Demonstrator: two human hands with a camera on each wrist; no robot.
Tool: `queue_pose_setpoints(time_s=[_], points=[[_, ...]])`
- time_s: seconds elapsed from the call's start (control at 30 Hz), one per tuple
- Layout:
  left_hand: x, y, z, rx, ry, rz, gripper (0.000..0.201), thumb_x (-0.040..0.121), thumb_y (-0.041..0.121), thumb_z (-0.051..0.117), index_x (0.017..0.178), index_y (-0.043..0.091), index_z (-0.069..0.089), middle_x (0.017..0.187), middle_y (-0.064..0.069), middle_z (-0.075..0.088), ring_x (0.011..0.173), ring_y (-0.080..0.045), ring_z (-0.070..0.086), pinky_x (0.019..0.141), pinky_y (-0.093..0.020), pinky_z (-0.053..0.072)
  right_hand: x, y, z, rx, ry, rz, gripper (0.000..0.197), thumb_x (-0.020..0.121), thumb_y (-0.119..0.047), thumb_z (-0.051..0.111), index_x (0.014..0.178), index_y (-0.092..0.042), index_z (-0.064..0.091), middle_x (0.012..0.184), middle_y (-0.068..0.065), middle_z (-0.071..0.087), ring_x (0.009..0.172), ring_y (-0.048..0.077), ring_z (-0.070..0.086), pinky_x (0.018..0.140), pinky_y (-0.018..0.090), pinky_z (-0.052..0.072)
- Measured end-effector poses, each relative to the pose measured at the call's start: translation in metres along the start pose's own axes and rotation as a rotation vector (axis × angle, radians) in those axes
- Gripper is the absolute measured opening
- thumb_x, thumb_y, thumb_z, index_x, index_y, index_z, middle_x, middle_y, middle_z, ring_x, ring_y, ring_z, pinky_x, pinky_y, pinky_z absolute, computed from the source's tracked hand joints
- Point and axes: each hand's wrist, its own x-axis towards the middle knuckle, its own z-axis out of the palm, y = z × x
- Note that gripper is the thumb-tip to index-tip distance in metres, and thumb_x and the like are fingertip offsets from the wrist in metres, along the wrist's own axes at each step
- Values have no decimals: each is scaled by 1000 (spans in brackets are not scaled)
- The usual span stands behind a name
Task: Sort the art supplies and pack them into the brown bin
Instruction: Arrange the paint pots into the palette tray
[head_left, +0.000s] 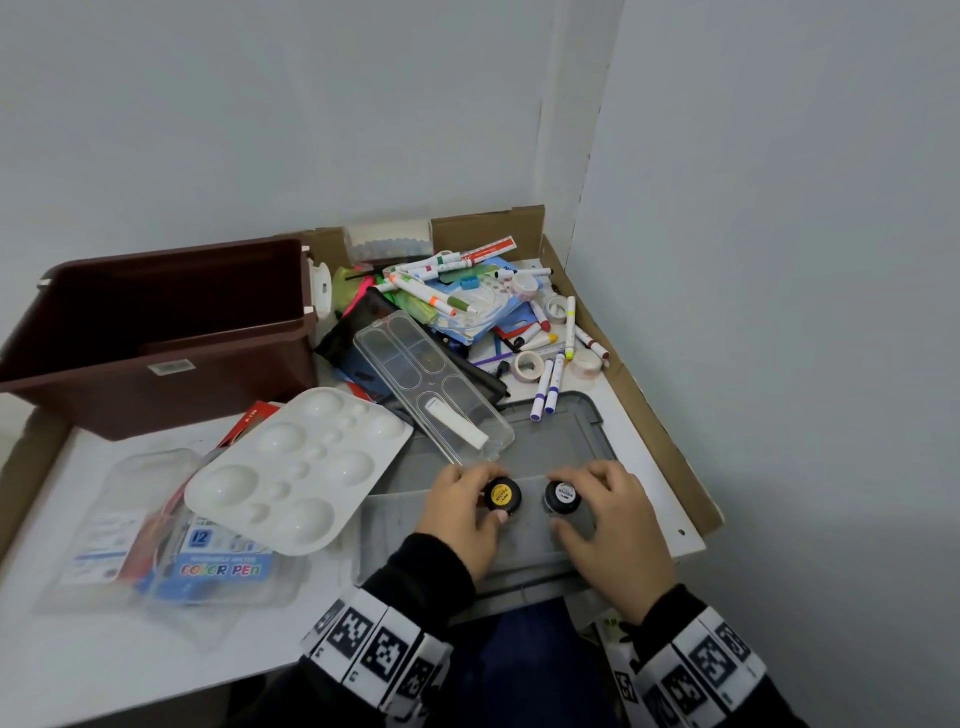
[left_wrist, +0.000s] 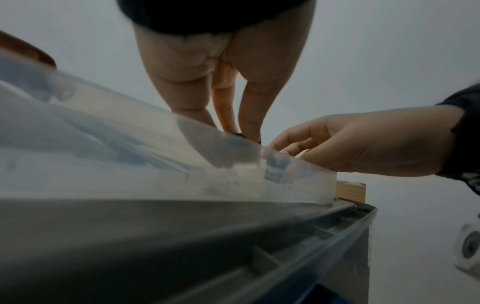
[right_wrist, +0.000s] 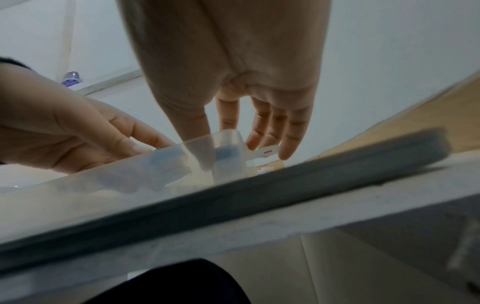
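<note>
- Near the front edge of the surface (head_left: 62, 665), head view: left hand (head_left: 460, 519) curled round a small paint jar with a yellow cap label (head_left: 502, 493); right hand (head_left: 618, 525) curled round a second jar with a grey cap label (head_left: 562, 493); jars side by side, apart, both standing on a grey lid (head_left: 566, 431).
- Far left: brown bin (head_left: 156, 332), open, sitting on the surface, well apart from both hands.
- Between bin and hands: white paint palette (head_left: 296, 467) lying partly over a clear pack of colour pens (head_left: 208, 566); clear plastic case (head_left: 431, 384) tilted across the grey lid's far edge.
- Far right, on cardboard (head_left: 639, 395): loose heap of markers (head_left: 431, 296), tape rolls (head_left: 530, 366), a ruler (head_left: 488, 250).
- Left wrist view: left hand (left_wrist: 223, 67) from below, fingers (left_wrist: 226, 115) reaching down behind a blurred translucent edge (left_wrist: 155, 164); black cap barely showing at the fingertips; right hand (left_wrist: 363, 144) at right with fingers bent inward; grey lid (left_wrist: 233, 236) across the foreground.
- Right wrist view: right hand (right_wrist: 233, 72) from below, fingers (right_wrist: 288, 131) pointing down behind a blurred clear piece (right_wrist: 226, 152); left hand (right_wrist: 64, 133) at left, fingers curled; grey lid (right_wrist: 285, 195) crossing the frame; jars hidden here.
</note>
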Motion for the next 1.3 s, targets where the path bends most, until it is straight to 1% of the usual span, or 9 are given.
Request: queue_pose_setpoints(time_s=[0.1,0.3,0.37,0.43,0.6,0.73,0.87,1.07,1.3], points=[[0,-2,1,32,-16,17,39,83,6,60,119,19,55,106,6,40,97,-8,47,80,-2,25,1,3,0,81,-39,7,41,80,-12,66,119,-25,59,104,-7,40,100,8,41,87,13,30],[1,-1,5,82,-9,63,40,84,9,59,122,21,54,107,6,38,90,-6,43,78,-3,27,5,3,-3,94,-50,-14,41,81,-10,67,119,-22,60,103,-6,45,97,8,45,87,14,33],[0,1,6,89,-14,77,41,84,8,59,123,19,54,104,5,36,87,-9,46,78,-8,33,4,2,-3,106,-61,-33,40,80,-11,68,118,-21,62,102,-7,47,97,7,46,87,12,34],[-1,3,7,116,-39,72,41,85,10,58,125,18,53,105,3,37,89,-15,51,81,-15,39,3,1,-3,127,-74,-72,40,78,-10,70,116,-21,63,100,-11,47,95,3,46,84,4,32],[-4,6,7,194,-64,41,35,87,13,56,121,18,49,119,-1,43,96,-20,55,84,-22,43,-1,0,0,114,-92,-92,40,76,-12,71,113,-22,62,100,-16,47,93,-3,44,82,-1,30],[-4,6,7,238,-55,48,35,89,14,54,123,17,48,120,-1,41,97,-20,55,82,-21,41,-4,-1,1,110,-52,-98,39,76,-10,70,113,-22,62,100,-14,46,94,2,47,81,4,34],[-5,5,9,271,-44,44,37,90,17,53,126,19,47,122,0,40,101,-21,54,83,-22,42,-6,-2,3,72,-42,-97,40,77,-12,69,115,-23,62,104,-9,49,98,9,49,83,20,43],[-8,-1,7,245,-23,93,35,88,22,55,122,24,48,115,2,43,98,-15,50,76,-15,36,-2,-2,-2,77,-103,-117,38,82,-26,66,119,-26,60,105,-9,52,101,9,49,87,23,43],[-8,-4,7,297,3,91,37,90,21,51,126,26,47,116,3,44,102,-15,48,76,-16,34,-3,-3,-3,51,-37,-179,36,79,-13,68,114,-23,64,105,-6,58,98,11,50,85,24,40]])
